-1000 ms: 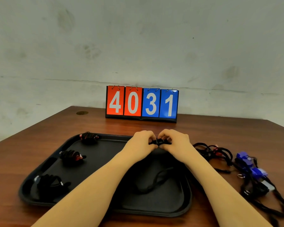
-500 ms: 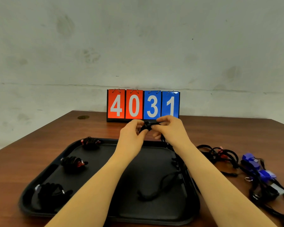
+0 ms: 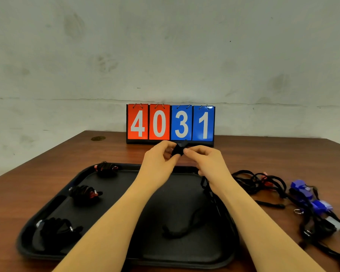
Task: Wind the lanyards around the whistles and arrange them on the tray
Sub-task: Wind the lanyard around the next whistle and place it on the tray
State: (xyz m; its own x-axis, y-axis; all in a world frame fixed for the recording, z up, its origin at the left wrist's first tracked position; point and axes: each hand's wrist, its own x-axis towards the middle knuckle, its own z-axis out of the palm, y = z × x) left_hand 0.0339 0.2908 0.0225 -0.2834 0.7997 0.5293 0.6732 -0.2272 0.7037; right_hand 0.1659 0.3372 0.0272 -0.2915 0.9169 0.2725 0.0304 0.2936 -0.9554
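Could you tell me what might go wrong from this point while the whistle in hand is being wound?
The lanyard hangs slack from the black whistle pinched between the left hand and right hand; its loose end lies on the tray, so it could snag on the rim. The unwound pile lies close to the right forearm and might be dragged.

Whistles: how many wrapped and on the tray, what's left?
Done: three wound whistles lie down the tray left side. In hand: left hand and right hand hold a black whistle, its lanyard trailing onto the tray. Left: the tangled pile on the table, blue whistles included.
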